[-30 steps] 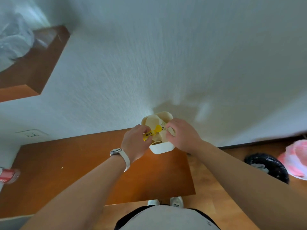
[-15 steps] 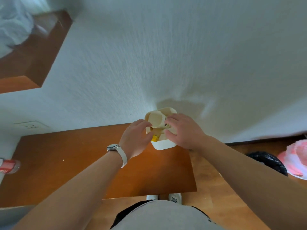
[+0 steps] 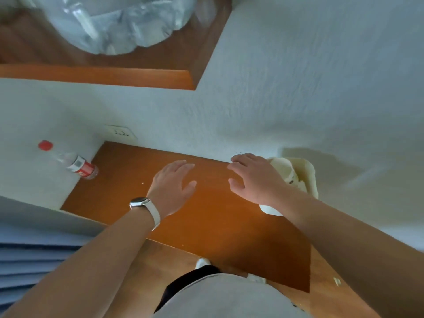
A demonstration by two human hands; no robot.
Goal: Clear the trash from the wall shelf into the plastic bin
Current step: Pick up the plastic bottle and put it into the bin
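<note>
Bin: a cream plastic bin (image 3: 308, 177) is seen at the far right end of the wall shelf (image 3: 206, 228), set against the wall; its near side is hidden by the right wrist.
Cup: a pale cup (image 3: 283, 171) is seen tilted inside the bin.
Right hand (image 3: 254, 180): held palm down over the shelf, just left of the bin; the grip is spread and nothing is held.
Left hand (image 3: 174, 182): held palm down over the middle of the shelf, apart from the right hand; the grip is spread and relaxed, and nothing is held.
Watch (image 3: 142, 203): worn on the left wrist, on a white strap.
Bottle (image 3: 79, 165): a clear bottle with a red label and red cap is seen at the far left corner of the shelf, well apart from both hands.
Socket (image 3: 120, 133): set in the wall just above the shelf.
Upper shelf (image 3: 114, 76): a crumpled clear plastic bag (image 3: 119, 24) is carried on it.
</note>
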